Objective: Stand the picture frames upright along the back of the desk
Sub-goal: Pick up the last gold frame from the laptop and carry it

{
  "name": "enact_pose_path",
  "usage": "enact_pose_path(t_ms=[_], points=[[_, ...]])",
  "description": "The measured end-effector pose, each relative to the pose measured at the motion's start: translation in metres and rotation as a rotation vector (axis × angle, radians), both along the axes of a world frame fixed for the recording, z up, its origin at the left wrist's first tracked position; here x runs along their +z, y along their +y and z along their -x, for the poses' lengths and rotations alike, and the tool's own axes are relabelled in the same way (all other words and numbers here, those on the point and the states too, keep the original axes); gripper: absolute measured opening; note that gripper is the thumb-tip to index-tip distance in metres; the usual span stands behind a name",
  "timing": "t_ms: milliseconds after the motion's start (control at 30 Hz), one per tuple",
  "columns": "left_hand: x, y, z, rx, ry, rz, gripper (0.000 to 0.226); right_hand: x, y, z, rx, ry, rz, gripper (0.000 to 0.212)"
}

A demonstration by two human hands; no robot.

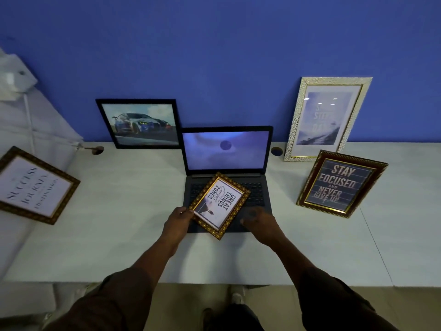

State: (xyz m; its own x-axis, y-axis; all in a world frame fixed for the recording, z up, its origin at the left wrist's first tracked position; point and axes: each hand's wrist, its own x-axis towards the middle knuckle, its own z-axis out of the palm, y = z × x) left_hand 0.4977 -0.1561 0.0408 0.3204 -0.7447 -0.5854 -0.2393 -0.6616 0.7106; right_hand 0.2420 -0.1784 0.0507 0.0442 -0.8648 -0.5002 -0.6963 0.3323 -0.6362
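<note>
A small gold ornate frame (219,204) reading "Great things" lies tilted over the laptop keyboard, and my left hand (178,218) grips its left corner. My right hand (256,217) hovers beside the frame's right edge over the laptop's palm rest, fingers apart, holding nothing. A black car-picture frame (140,123) and a white-and-gold frame (327,118) lean upright against the blue wall. A dark red "Stay focused" frame (341,183) stands propped in front of the white one. A brown "Success" frame (35,186) lies at the far left.
An open laptop (226,149) sits mid-desk near the wall. Two cable holes (276,151) pierce the white desk (119,211) along its back. A white cloth-covered object (14,77) with a cable is at the far left. My feet show below the desk's front edge.
</note>
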Motion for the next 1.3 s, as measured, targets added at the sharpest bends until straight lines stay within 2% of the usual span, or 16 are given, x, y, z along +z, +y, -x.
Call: enact_pose_path(t_ms=[100,200,300,433,567,633,700,767,833,933,1133,1200,1300], points=[[-0.001,-0.013,-0.001,-0.028,-0.013,-0.035,0.050,-0.009,-0.014,-0.006,0.115,0.029,-0.016,0.034],[-0.006,-0.028,0.001,-0.051,-0.019,-0.080,0.053,-0.020,-0.026,-0.011,0.163,0.009,-0.072,0.031],[-0.009,-0.042,0.008,-0.106,-0.038,-0.109,0.050,-0.037,-0.035,-0.013,0.073,-0.091,-0.181,0.033],[-0.026,-0.060,0.013,-0.172,-0.098,-0.154,0.043,-0.056,-0.043,-0.020,-0.063,-0.182,-0.207,0.031],[-0.044,-0.069,0.010,-0.216,-0.239,-0.180,0.044,-0.068,-0.047,-0.024,-0.222,-0.297,-0.229,0.006],[-0.047,-0.071,0.008,-0.228,-0.269,-0.194,0.062,-0.073,-0.048,-0.027,-0.269,-0.367,-0.231,0.009],[-0.046,-0.071,0.005,-0.219,-0.254,-0.211,0.081,-0.082,-0.049,-0.032,-0.275,-0.488,-0.244,0.031],[-0.043,-0.071,0.001,-0.193,-0.220,-0.221,0.086,-0.089,-0.050,-0.038,-0.310,-0.612,-0.250,0.040],[-0.037,-0.068,-0.006,-0.138,-0.163,-0.226,0.080,-0.087,-0.052,-0.045,-0.326,-0.663,-0.246,0.041],[-0.027,-0.061,-0.026,0.005,-0.109,-0.224,0.060,-0.079,-0.055,-0.061,-0.239,-0.707,-0.226,0.038],[0.006,-0.052,-0.103,0.210,-0.140,0.040,0.057,-0.050,-0.067,-0.112,0.047,-0.687,-0.186,0.022],[0.019,-0.048,-0.133,0.191,-0.174,0.121,0.058,-0.041,-0.075,-0.134,0.162,-0.688,-0.165,0.021],[0.033,-0.043,-0.171,0.013,-0.258,0.155,0.050,-0.020,-0.086,-0.165,0.309,-0.655,-0.141,0.023]])
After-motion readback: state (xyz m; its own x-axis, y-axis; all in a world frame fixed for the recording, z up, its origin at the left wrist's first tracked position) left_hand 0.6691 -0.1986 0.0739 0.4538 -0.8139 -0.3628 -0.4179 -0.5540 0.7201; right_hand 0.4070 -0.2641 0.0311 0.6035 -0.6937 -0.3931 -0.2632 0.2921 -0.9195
